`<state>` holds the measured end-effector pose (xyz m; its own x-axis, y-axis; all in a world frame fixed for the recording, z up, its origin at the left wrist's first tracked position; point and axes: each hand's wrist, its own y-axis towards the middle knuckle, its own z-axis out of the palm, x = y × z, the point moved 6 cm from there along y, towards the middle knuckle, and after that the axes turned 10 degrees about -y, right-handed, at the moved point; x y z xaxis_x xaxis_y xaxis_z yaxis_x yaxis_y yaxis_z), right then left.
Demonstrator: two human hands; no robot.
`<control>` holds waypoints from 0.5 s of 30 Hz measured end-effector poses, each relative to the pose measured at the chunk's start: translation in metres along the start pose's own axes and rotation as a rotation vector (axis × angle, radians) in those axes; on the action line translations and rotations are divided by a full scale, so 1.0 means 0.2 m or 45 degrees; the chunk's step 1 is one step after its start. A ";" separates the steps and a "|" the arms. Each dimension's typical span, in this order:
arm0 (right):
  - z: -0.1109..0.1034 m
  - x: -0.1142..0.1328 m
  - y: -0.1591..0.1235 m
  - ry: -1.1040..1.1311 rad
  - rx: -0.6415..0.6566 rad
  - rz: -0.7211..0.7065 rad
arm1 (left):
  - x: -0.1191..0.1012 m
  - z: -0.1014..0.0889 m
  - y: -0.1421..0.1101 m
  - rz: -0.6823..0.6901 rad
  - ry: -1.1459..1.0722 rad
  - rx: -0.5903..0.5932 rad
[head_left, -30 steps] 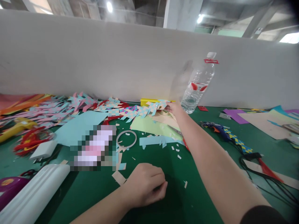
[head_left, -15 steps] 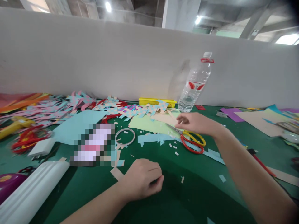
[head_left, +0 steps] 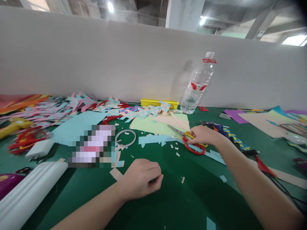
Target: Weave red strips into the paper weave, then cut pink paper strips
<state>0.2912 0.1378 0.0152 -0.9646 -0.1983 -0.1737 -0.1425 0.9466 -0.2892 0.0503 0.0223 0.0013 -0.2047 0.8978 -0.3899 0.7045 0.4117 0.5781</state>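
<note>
My left hand (head_left: 143,176) rests on the green table as a loose fist, with nothing sticking out of it. Over the handles of a pair of scissors (head_left: 197,151) is my right hand (head_left: 203,135), its bent fingers and thumb closed at the yellow loop. The scissors lie flat, blades pointing to the far left and slightly apart, with the red loop nearest me. Under them run a light blue paper strip (head_left: 155,139) and a pale green sheet (head_left: 144,125). Small paper scraps (head_left: 177,154) are scattered between my hands.
A leaning water bottle (head_left: 197,86) stands by the grey partition (head_left: 96,57). Left are a roll of tape (head_left: 125,138), a blurred phone (head_left: 93,145), a white adapter (head_left: 40,149), a white long case (head_left: 33,188) and a yellow glue gun (head_left: 14,127). Woven paper strips (head_left: 153,111) lie behind.
My right hand has come down and nearer, from above the blades onto the scissors' handles. A checkered blue-and-yellow strip behind it now shows. My left hand stays a fist; the view shifted slightly.
</note>
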 end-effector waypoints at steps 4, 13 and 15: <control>-0.01 -0.01 0.00 -0.051 -0.024 0.006 | 0.01 0.00 0.00 -0.022 -0.009 0.013; -0.04 -0.23 -0.06 -0.073 0.023 0.254 | 0.01 0.01 0.02 -0.036 -0.028 0.019; -0.01 -0.28 -0.06 -0.054 0.073 0.307 | 0.00 0.01 0.02 -0.030 -0.016 0.018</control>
<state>0.3465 0.1378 0.0311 -0.9589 0.0203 -0.2831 0.1051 0.9520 -0.2876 0.0538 0.0239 0.0016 -0.2129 0.8857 -0.4126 0.7093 0.4305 0.5581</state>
